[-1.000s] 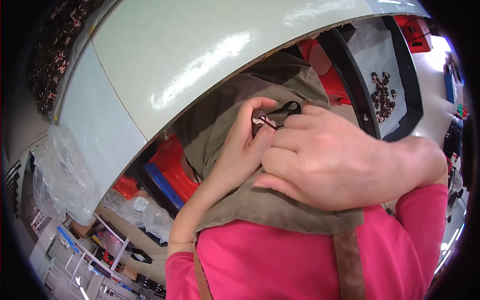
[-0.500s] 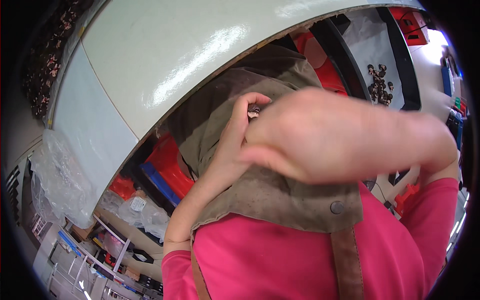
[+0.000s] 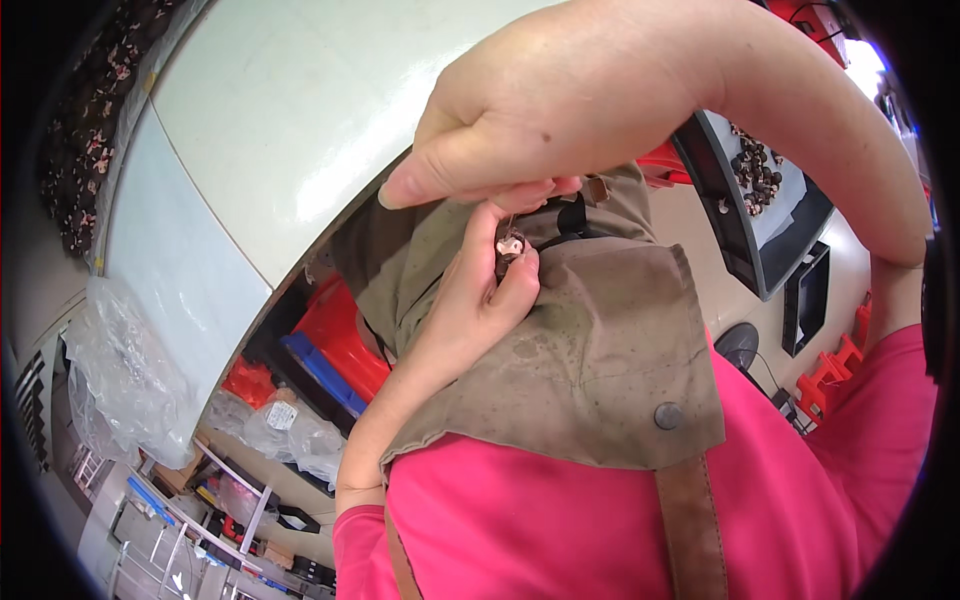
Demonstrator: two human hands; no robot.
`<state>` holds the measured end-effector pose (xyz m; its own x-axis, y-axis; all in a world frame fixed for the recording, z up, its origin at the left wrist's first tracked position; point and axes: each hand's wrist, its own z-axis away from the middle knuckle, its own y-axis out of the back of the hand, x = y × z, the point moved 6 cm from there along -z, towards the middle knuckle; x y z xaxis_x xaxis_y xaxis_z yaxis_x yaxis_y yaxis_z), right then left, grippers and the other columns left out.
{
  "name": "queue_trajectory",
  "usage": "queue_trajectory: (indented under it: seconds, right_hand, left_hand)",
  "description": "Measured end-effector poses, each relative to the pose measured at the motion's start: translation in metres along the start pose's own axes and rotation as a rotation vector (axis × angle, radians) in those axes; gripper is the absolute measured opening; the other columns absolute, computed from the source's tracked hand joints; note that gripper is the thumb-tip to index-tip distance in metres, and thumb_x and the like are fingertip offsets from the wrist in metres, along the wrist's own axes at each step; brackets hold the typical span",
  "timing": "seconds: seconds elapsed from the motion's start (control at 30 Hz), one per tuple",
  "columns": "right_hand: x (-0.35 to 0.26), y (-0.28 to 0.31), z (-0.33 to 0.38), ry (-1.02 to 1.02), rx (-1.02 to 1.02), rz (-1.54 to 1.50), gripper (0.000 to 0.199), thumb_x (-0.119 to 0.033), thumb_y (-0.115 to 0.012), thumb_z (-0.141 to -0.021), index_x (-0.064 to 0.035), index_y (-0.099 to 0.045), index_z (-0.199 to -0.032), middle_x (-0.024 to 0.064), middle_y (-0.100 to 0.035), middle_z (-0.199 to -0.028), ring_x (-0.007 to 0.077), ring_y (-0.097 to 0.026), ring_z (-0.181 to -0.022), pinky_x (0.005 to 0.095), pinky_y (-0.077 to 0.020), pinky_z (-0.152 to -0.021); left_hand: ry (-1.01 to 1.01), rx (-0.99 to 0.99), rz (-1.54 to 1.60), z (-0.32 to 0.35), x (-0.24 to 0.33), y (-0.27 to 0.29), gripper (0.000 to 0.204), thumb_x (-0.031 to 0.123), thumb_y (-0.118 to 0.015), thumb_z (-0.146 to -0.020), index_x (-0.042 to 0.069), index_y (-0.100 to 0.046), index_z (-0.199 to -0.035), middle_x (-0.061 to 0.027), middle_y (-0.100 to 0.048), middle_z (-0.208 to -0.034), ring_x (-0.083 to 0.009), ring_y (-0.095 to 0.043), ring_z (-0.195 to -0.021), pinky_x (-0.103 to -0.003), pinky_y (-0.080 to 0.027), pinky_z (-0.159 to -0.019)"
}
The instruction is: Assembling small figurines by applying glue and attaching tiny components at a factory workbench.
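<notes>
My left hand (image 3: 480, 275) is closed around a small figurine (image 3: 510, 246) with dark brown hair and a pale face, held low over the brown apron (image 3: 590, 320). The figurine's head shows between thumb and fingers; its lower part is hidden in the grip. Just above it, my right hand (image 3: 540, 125) reaches across from the right with its back up. Its thumb points left, and its fingers curl underneath, close to the figurine's top. A thin dark line shows below those fingers, but what they hold is hidden.
A pale worktable (image 3: 300, 120) curves ahead, with a heap of similar dark and pink figurines (image 3: 90, 130) at far left. Clear plastic bags (image 3: 125, 370) hang by its left edge. On the right stands a black tray (image 3: 730, 225) with several figurines (image 3: 757, 178). Red stools are partly visible below.
My right hand has moved up and left, uncovering the figurine and the left thumb. The left hand stays nearly in place. The black tray on the right shows more fully.
</notes>
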<state>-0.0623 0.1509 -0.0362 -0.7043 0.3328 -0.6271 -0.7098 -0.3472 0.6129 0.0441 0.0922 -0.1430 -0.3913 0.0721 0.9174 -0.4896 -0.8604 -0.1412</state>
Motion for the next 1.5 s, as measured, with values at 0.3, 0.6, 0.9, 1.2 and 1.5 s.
queue_trajectory:
  seconds: [0.3, 0.6, 0.9, 1.2, 1.5]
  right_hand:
    - [0.012, -0.004, 0.014, -0.361, -0.002, -0.615, 0.051, -0.038, -0.035, -0.096, 0.0042, -0.062, -0.086, 0.0163, -0.064, -0.084, 0.0275, -0.057, -0.075, 0.035, -0.0445, -0.08]
    - [0.007, 0.001, 0.019, -0.169, 0.052, -0.555, 0.05, -0.039, -0.036, -0.097, 0.0034, -0.062, -0.086, 0.012, -0.062, -0.071, 0.021, -0.056, -0.068, 0.0343, -0.0455, -0.073]
    - [-0.022, -0.063, 0.031, -0.05, 0.78, -0.493, 0.024, -0.022, -0.066, -0.084, -0.0055, -0.052, -0.073, 0.0091, -0.049, -0.067, 0.0304, -0.049, -0.066, 0.0384, -0.0384, -0.064]
    - [-0.028, -0.081, 0.033, -0.049, 0.87, -0.478, 0.022, -0.02, -0.066, -0.084, -0.0059, -0.052, -0.074, 0.0076, -0.046, -0.069, 0.0286, -0.048, -0.067, 0.0374, -0.0368, -0.065]
    - [-0.039, -0.085, 0.027, -0.125, 0.88, -0.362, 0.024, -0.023, -0.061, -0.089, -0.0052, -0.054, -0.075, 0.0096, -0.052, -0.073, 0.0278, -0.052, -0.072, 0.0369, -0.0421, -0.068]
  left_hand:
    - [0.091, -0.001, 0.004, 0.0, -0.001, -0.005, 0.044, 0.005, -0.047, -0.088, 0.002, -0.038, -0.131, 0.0037, -0.044, -0.083, -0.0042, -0.039, -0.073, -0.018, -0.032, -0.068]
    - [0.038, -0.035, -0.073, -0.003, -0.002, 0.001, 0.046, 0.012, -0.051, -0.091, 0.001, -0.035, -0.132, -0.0034, -0.047, -0.093, -0.009, -0.046, -0.078, -0.024, -0.041, -0.071]
    - [0.06, 0.044, 0.039, -0.003, 0.005, 0.026, 0.03, 0.011, -0.058, -0.089, 0.006, -0.046, -0.116, 0.0022, -0.046, -0.09, -0.0035, -0.044, -0.079, -0.02, -0.039, -0.069]
    - [0.117, 0.091, 0.145, -0.005, 0.002, 0.03, 0.026, 0.009, -0.058, -0.089, 0.005, -0.047, -0.112, 0.002, -0.046, -0.091, -0.004, -0.044, -0.081, -0.02, -0.04, -0.072]
    - [0.063, 0.16, 0.184, -0.002, 0.005, 0.025, 0.032, 0.006, -0.054, -0.089, 0.003, -0.043, -0.119, 0.0002, -0.049, -0.093, -0.004, -0.046, -0.081, -0.02, -0.041, -0.071]
